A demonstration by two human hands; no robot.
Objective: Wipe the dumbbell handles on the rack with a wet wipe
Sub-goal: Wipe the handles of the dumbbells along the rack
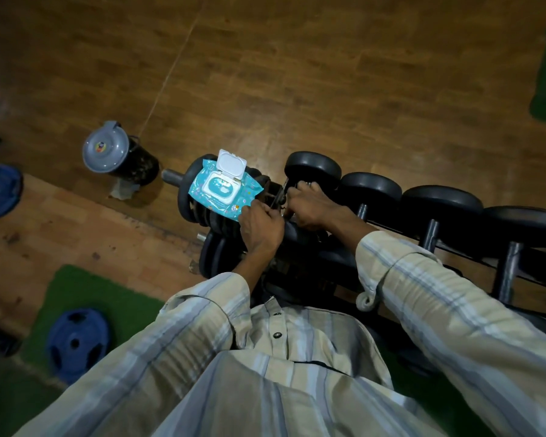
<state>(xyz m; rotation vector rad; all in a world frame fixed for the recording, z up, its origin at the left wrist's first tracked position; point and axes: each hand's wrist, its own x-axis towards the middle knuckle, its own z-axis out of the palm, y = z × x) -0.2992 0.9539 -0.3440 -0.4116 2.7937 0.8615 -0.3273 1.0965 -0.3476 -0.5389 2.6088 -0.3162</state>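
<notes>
**Reaching into the end of the dumbbell rack, both our hands curled**

Leaning over the rack, we have both hands down at its left end, close together but not touching. Our right hand reaches over the handle of the first dumbbell, fingers curled down around something at the bar; the grip is in shadow and we cannot tell whether a wipe is under it. Our left hand sits just beside it, fingers curled in toward the same dark spot, knuckles up; what it pinches, if anything, we cannot make out.

Just left of our left hand lies the pack of wet wipes, a turquoise pouch resting on top of a stack of black weight plates on a horizontal peg. Its white flip lid stands open.

To the right, a row of black dumbbells runs along the rack, their round heads side by side and their grey handles showing between the heads.

On the wooden floor beyond the plates stands a dark bin with a grey lid. Two blue weight plates lie about: one on the green mat at lower left, another at the far left edge. Our striped sleeves fill the foreground.
</notes>
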